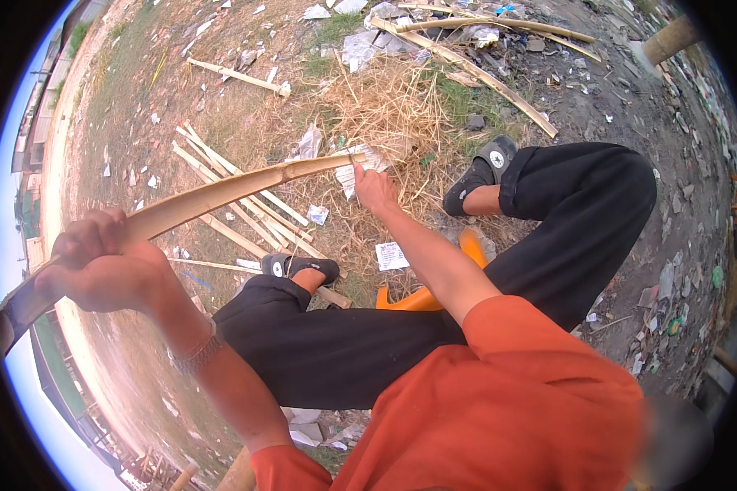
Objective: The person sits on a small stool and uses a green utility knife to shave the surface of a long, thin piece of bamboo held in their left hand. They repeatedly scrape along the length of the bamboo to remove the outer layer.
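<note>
A long split bamboo pole (213,196), hollow side showing, stretches from the left rim to the middle of the head view. My left hand (110,262) is closed around its thick near part, at the left. At the far, thinner end, my right hand (375,190) has its fingers closed against the tip. Whether a small tool is also in that hand I cannot make out. Below the pole, several pale bamboo strips (254,204) lie crossed on the ground. A heap of thin straw-like shavings (393,106) lies beyond my right hand.
More split bamboo lengths (483,74) lie at the far right, and a short piece (237,76) at the far left. An orange plastic object (418,301), perhaps a stool, shows between my legs. Scraps of litter (663,295) cover the right-hand ground. A round post (671,41) stands far right.
</note>
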`<action>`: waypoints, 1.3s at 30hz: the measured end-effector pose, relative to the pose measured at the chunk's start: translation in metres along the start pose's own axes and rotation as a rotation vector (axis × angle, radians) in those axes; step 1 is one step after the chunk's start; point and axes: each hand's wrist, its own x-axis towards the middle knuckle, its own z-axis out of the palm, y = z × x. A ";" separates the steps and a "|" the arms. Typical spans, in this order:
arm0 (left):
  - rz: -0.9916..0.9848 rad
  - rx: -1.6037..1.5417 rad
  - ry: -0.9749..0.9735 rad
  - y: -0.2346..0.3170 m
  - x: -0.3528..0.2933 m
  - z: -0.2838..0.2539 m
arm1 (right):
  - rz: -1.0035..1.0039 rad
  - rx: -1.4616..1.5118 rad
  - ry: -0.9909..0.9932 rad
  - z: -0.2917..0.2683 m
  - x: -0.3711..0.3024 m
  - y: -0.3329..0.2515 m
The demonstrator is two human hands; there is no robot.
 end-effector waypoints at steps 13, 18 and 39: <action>0.045 -0.051 -0.067 -0.009 0.007 -0.011 | 0.153 -0.079 0.032 -0.001 0.012 0.042; 0.064 0.050 0.024 0.004 -0.007 0.018 | 0.003 0.021 0.125 0.000 -0.005 0.018; -0.003 -0.063 0.026 0.004 -0.003 0.001 | 0.108 -0.220 -0.010 0.004 0.025 0.050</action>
